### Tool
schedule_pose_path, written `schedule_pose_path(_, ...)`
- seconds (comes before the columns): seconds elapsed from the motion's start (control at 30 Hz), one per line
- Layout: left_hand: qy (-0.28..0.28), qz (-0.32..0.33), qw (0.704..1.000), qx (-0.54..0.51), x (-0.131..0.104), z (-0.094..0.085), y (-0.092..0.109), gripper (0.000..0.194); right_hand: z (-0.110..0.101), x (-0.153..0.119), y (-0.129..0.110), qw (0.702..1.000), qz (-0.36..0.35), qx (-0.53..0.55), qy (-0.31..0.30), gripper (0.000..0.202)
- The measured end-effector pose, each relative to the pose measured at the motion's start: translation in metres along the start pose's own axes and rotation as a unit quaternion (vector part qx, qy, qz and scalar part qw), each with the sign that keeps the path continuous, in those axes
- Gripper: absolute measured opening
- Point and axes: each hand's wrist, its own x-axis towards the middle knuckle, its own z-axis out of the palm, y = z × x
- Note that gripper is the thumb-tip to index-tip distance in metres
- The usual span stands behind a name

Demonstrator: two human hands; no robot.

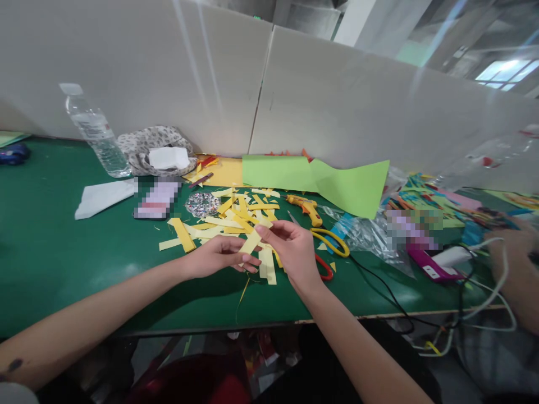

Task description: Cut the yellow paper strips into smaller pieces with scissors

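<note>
Between my two hands is a pale yellow paper strip point(251, 242), slanting from lower left to upper right. My left hand point(221, 255) pinches its lower end between thumb and fingers. At the upper end, my right hand point(292, 247) grips it the same way. Just beyond lies a heap of yellow paper strips point(236, 216) in light and deeper shades, partly hidden by my hands. Scissors with yellow and red handles point(332, 241) lie beside my right hand, partly covered by it. A yellow glue gun point(306, 209) rests behind the scissors.
Green paper sheets point(278, 173) lie at the back by the partition. On the left are a water bottle point(96, 132), a spotted cloth point(155, 143) and a phone point(156, 199). Right of me are plastic wrap point(374, 238), cables point(501, 280) and another person's arm point(520, 269).
</note>
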Motion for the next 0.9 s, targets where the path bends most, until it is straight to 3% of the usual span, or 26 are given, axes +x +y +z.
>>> schedule_pose_path(0.9,-0.007,-0.008,1.0,0.017,-0.001,-0.001,0.0011,0.027,-0.0006,0.0004,0.0007,1.0,-0.001,0.025,0.001,0.022)
